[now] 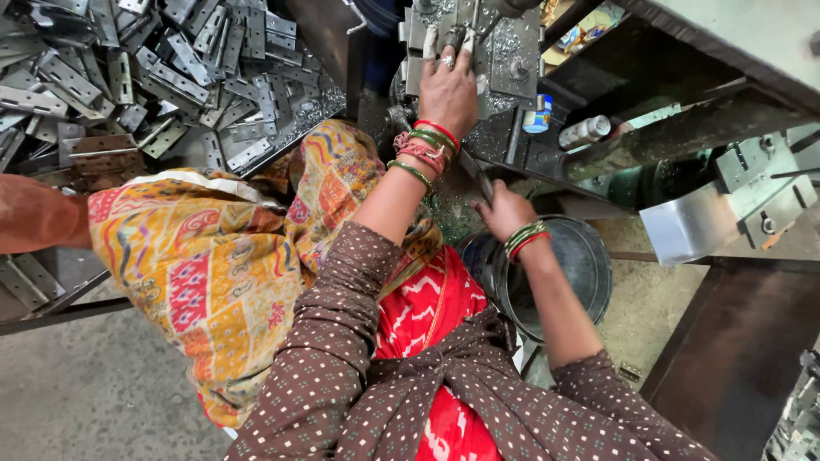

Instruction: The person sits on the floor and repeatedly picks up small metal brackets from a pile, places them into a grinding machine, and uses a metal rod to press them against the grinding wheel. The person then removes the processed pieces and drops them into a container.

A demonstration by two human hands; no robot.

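Observation:
My left hand (pixel 447 90) reaches up to a grey metal press (pixel 504 51), its fingers stretched flat and apart on a small metal plate (pixel 444 21) lying on the machine bed. It wears a ring and several red and green bangles. Lower down, my right hand (pixel 504 212) is closed around a dark metal lever (pixel 475 175) that slants up towards the machine. Brown dotted sleeves cover both arms, and a yellow and red patterned cloth (pixel 205 256) lies over my lap.
A heap of grey metal hinge plates (pixel 171 77) fills the top left. Another person's bare arm (pixel 38 213) comes in from the left edge. A dark bucket (pixel 589 265) stands under my right wrist. A silver cylinder (pixel 585 131) and a folded steel chute (pixel 709 222) sit right.

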